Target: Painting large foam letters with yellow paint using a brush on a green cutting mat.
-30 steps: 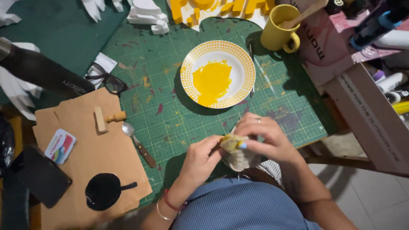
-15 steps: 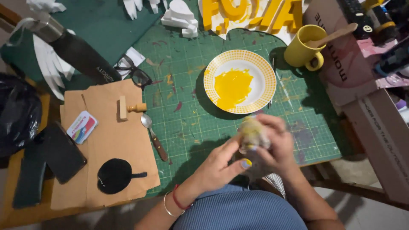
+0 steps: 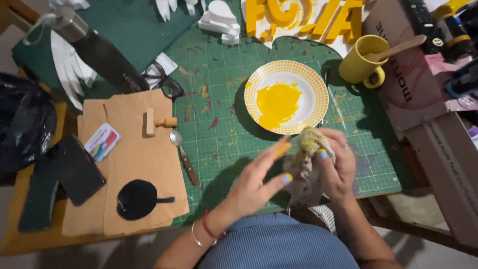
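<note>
At the lower middle of the frame, just below the plate, my right hand [image 3: 334, 169] has its grip closed around one crumpled, paint-stained rag [image 3: 306, 169], while my left hand [image 3: 256, 184] is spread open beside it, fingertips brushing the cloth, blurred in the picture. I count one white plate [image 3: 312, 82] with a yellow dotted rim and a pool of yellow paint in the centre, one yellow mug [image 3: 359, 62] at the upper right with one wooden stick standing in it, one spoon [image 3: 183, 154] at centre left, one small wooden stamp [image 3: 158, 122], one pair of glasses [image 3: 167, 84], and one dark bottle [image 3: 102, 52] at the upper left. Yellow cut-out letters [image 3: 303, 17] lie along the top edge. Everything rests on a green cutting mat [image 3: 219, 99], flecked with paint, on a wooden table [image 3: 30, 239]; brown paper [image 3: 139, 174] covers the left part.
</note>
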